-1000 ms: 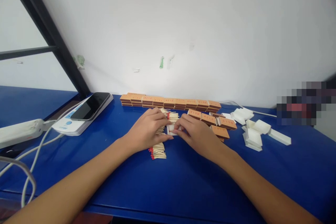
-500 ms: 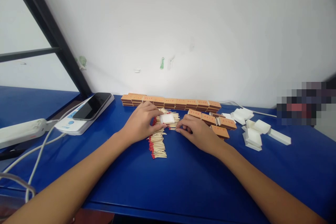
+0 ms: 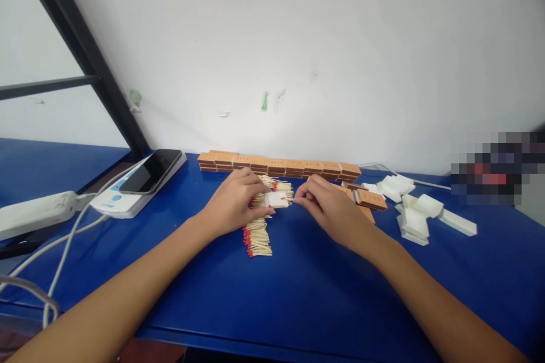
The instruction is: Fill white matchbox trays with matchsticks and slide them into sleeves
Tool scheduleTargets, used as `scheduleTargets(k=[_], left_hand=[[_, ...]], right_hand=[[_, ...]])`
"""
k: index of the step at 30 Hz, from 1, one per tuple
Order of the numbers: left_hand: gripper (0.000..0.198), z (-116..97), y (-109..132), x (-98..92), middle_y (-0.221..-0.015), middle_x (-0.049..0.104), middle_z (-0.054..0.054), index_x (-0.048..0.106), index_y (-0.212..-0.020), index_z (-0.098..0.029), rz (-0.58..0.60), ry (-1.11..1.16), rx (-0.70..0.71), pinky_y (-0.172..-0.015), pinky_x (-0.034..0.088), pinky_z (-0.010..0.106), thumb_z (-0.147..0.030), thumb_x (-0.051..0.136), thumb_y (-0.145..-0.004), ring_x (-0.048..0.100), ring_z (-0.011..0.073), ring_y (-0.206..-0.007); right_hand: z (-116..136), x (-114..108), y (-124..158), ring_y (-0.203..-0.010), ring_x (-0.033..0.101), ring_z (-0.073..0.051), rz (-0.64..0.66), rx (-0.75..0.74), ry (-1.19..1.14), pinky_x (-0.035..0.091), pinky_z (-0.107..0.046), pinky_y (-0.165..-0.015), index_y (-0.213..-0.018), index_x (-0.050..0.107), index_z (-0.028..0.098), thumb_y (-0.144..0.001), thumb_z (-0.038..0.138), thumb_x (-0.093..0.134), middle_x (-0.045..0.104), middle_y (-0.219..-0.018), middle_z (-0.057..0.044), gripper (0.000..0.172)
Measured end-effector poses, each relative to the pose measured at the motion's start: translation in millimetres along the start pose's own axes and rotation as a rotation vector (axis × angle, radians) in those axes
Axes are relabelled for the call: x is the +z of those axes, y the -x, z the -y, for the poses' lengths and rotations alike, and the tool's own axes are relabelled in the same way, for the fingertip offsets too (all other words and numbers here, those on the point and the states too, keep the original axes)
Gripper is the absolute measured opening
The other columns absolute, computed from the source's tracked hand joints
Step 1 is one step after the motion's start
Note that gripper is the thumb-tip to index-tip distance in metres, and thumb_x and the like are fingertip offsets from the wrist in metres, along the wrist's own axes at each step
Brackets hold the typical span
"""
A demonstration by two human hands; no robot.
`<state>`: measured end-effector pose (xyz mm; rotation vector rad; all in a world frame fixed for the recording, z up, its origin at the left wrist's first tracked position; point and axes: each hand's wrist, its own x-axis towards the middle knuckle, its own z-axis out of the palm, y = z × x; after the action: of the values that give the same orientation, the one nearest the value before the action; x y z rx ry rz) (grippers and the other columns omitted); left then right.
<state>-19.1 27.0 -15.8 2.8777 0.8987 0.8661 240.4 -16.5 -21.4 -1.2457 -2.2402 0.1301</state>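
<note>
- Pinching a small white tray [image 3: 278, 200] at its left end, the left hand [image 3: 234, 204] has thumb and fingers on either side of it, among loose matches [image 3: 258, 240] on the blue desk [image 3: 298, 283].
- The right hand [image 3: 327, 204], fingertips together, seems to pinch a single match [image 3: 288, 199] by its bare wood, red head over the tray.
- The tray looks like thin card: light, probably easily dented, best held gently by its side walls.
- Matches should be light, stiff and brittle; their pale ends suit fingertips.
</note>
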Motion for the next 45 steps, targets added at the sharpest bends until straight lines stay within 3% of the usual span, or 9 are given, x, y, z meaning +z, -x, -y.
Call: scheduleTargets(k=[5,10,15,19,45], left_hand=[[0.039,-8,-1,2.2,-0.099,0.073,0.007,0.075,-0.115,-0.017,0.016,0.034,0.051,-0.089,0.048,0.042,-0.048,0.077,-0.09,0.058,0.0232,-0.095],[0.041,4,0,1.4,-0.101,0.074,0.006,0.074,-0.116,-0.018,-0.023,-0.003,0.009,-0.089,0.049,0.042,-0.048,0.078,-0.089,0.059,0.0239,-0.096],[0.038,12,2,-1.9,-0.102,0.075,0.008,0.074,-0.116,-0.017,-0.076,-0.04,-0.043,-0.091,0.05,0.044,-0.046,0.077,-0.091,0.063,0.0256,-0.1],[0.038,11,2,-2.7,-0.102,0.075,0.008,0.075,-0.115,-0.018,-0.086,-0.047,-0.055,-0.091,0.05,0.044,-0.047,0.077,-0.09,0.063,0.0255,-0.101],[0.038,10,1,-3.6,-0.102,0.074,0.009,0.074,-0.115,-0.018,-0.081,-0.046,-0.063,-0.091,0.05,0.044,-0.048,0.075,-0.092,0.063,0.0261,-0.101]], right_hand=[[9,10,-1,-0.082,0.06,-0.018,0.017,-0.065,-0.026,0.045,-0.032,-0.074,-0.097,0.06,0.021,-0.106,0.022,0.051,0.061,-0.097,-0.004,0.013],[-2,9,-1,-0.08,0.058,-0.018,-0.021,0.029,-0.061,0.044,-0.032,-0.073,-0.096,0.066,0.022,-0.105,0.024,0.054,0.062,-0.093,-0.004,0.015],[-12,16,0,-0.08,0.059,-0.018,0.097,0.035,-0.075,0.045,-0.032,-0.072,-0.099,0.07,0.023,-0.102,0.025,0.059,0.061,-0.094,-0.004,0.012],[-11,21,0,-0.08,0.058,-0.017,0.119,0.038,-0.074,0.045,-0.032,-0.072,-0.099,0.07,0.023,-0.101,0.023,0.061,0.061,-0.093,-0.003,0.01],[-5,19,-1,-0.078,0.057,-0.016,0.129,0.047,-0.108,0.046,-0.03,-0.072,-0.098,0.067,0.024,-0.101,0.024,0.061,0.058,-0.091,-0.002,0.007]])
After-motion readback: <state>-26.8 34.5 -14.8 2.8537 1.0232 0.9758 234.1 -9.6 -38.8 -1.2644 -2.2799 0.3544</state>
